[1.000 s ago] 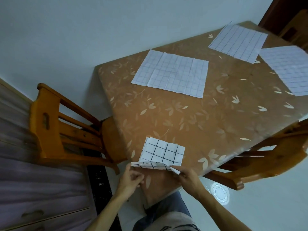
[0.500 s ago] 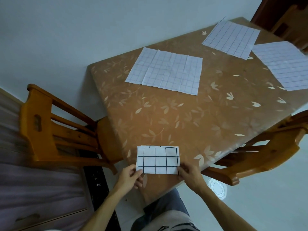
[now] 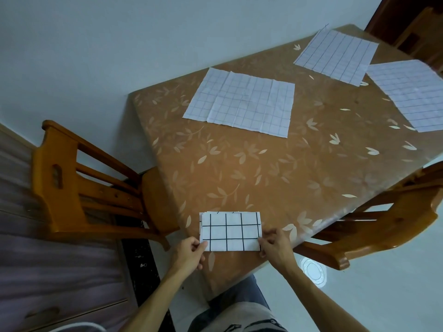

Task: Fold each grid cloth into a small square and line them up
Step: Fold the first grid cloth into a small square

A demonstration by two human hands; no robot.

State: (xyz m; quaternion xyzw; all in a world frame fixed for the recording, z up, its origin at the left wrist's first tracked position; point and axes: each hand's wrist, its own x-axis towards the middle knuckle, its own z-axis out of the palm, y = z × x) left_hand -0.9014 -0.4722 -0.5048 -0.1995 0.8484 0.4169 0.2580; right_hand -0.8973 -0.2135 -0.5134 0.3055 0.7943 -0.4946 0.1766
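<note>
Cloth (image 3: 230,231) is looking soft and light — I'm pinching its near corners with left hand (image 3: 190,254) and right hand (image 3: 275,248) so the folded layers aren't sliding.

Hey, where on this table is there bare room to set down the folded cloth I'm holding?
The widest bare stretch of table lies between the folded cloth, pinched by your left hand and right hand, and the creased open cloth. The far corner is crowded: the far cloth and the right-edge cloth lie close together.
</note>
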